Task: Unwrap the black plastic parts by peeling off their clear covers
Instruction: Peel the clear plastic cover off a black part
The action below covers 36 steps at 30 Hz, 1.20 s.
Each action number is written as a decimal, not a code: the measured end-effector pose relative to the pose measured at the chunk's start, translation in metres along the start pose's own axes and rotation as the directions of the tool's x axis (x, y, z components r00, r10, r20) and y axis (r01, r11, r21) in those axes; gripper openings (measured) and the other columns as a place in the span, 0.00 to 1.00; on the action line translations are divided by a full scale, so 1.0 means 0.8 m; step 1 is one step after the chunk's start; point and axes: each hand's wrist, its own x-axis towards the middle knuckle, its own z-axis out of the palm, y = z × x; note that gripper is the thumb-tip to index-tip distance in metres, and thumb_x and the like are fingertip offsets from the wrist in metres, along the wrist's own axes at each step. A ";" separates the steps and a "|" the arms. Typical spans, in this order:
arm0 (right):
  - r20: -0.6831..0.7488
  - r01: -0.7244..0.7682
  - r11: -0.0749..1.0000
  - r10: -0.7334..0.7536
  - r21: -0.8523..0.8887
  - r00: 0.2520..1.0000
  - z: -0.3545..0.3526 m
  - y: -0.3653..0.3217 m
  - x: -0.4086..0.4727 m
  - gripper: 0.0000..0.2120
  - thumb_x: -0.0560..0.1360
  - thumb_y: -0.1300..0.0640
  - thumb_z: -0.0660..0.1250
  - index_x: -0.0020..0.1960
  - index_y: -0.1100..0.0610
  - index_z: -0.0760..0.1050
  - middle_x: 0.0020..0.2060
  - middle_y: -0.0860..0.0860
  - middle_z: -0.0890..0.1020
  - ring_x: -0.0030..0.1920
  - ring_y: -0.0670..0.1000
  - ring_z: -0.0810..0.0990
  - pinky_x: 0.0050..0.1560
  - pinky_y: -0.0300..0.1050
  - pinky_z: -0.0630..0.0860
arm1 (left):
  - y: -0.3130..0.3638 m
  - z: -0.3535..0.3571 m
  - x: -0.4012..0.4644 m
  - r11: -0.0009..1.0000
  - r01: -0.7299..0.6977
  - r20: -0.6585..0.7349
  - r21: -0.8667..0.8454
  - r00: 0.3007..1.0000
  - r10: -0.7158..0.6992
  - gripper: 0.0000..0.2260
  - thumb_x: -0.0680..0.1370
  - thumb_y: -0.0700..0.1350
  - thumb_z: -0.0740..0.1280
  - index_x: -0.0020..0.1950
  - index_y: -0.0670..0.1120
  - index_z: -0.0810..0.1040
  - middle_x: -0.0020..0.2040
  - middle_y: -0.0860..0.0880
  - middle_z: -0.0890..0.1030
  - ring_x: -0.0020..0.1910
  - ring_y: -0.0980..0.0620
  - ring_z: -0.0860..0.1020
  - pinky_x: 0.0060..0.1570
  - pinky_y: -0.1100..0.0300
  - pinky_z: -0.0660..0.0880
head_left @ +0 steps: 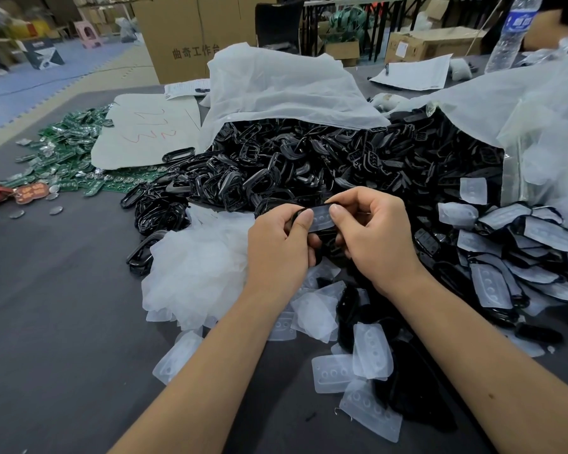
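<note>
Both hands hold one black part (322,235) above the near tabletop (63,306), its long axis left-right. Left hand (281,247) and right hand (373,235) fingers are clamped at opposite ends of its clear cover (320,218).

We see a heap of glossy black plastic frame parts (309,158) at twelve o'clock, spilling from crinkled translucent white plastic bags (276,90). Milky, matt clear plastic covers (371,355) lie at five o'clock on the smooth matt grey table surface (63,322). Shiny green circuit boards (66,149) sit at ten o'clock beside a brown corrugated cardboard box (184,37).
</note>
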 end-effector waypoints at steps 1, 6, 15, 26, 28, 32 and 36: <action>-0.002 -0.002 1.000 0.002 0.004 1.000 0.000 0.000 0.000 0.06 0.79 0.61 0.71 0.46 0.52 0.82 0.31 0.46 0.83 0.30 0.47 0.81 0.29 0.36 0.73 | 0.000 0.000 0.000 1.000 -0.002 0.001 0.003 1.000 0.002 0.13 0.85 0.41 0.64 0.41 0.47 0.79 0.29 0.49 0.80 0.23 0.52 0.74 0.27 0.60 0.70; 0.022 -0.068 0.993 0.066 0.101 0.998 -0.001 -0.003 -0.001 0.06 0.77 0.58 0.70 0.43 0.51 0.81 0.29 0.47 0.80 0.27 0.48 0.79 0.25 0.38 0.72 | -0.002 -0.001 0.000 1.000 -0.017 0.019 -0.021 1.000 0.017 0.13 0.85 0.41 0.64 0.41 0.49 0.80 0.29 0.49 0.79 0.23 0.51 0.74 0.27 0.60 0.70; -0.031 -0.012 0.997 0.014 0.073 0.999 -0.002 -0.010 -0.005 0.04 0.81 0.60 0.68 0.51 0.52 0.77 0.34 0.49 0.82 0.26 0.50 0.80 0.27 0.44 0.74 | -0.002 -0.002 -0.001 0.999 -0.036 0.010 -0.016 0.999 0.036 0.13 0.85 0.44 0.65 0.41 0.50 0.80 0.30 0.47 0.81 0.24 0.50 0.76 0.30 0.57 0.71; -0.083 0.247 0.910 -0.290 -0.333 0.954 0.006 -0.020 -0.012 0.02 0.79 0.63 0.70 0.48 0.59 0.81 0.41 0.48 0.82 0.42 0.46 0.80 0.45 0.43 0.79 | 0.006 -0.001 -0.007 0.988 -0.091 -0.078 0.122 0.992 0.101 0.12 0.84 0.45 0.67 0.42 0.45 0.79 0.30 0.47 0.82 0.25 0.52 0.79 0.32 0.56 0.75; -0.094 0.230 0.911 -0.277 -0.341 0.956 0.007 -0.019 -0.012 0.01 0.78 0.62 0.71 0.48 0.59 0.81 0.42 0.48 0.83 0.42 0.46 0.81 0.46 0.45 0.80 | 0.008 0.000 -0.008 0.977 -0.117 -0.082 0.179 0.988 0.134 0.11 0.84 0.46 0.67 0.42 0.45 0.80 0.30 0.47 0.81 0.28 0.51 0.80 0.34 0.53 0.76; -0.096 0.174 0.924 -0.218 -0.340 0.971 0.010 -0.019 -0.013 0.01 0.78 0.60 0.72 0.48 0.58 0.82 0.41 0.48 0.83 0.42 0.47 0.81 0.47 0.46 0.80 | 0.012 0.003 -0.010 0.955 -0.144 -0.104 0.259 0.979 0.176 0.11 0.83 0.45 0.67 0.42 0.44 0.80 0.32 0.48 0.81 0.34 0.45 0.81 0.41 0.43 0.77; -0.093 0.093 0.965 -0.119 -0.247 0.989 0.009 -0.020 -0.011 0.02 0.76 0.59 0.74 0.46 0.56 0.82 0.38 0.47 0.83 0.38 0.46 0.81 0.43 0.44 0.80 | 0.013 0.003 -0.011 0.948 -0.154 -0.129 0.279 0.972 0.196 0.11 0.83 0.45 0.68 0.43 0.44 0.81 0.33 0.50 0.80 0.34 0.47 0.80 0.40 0.44 0.76</action>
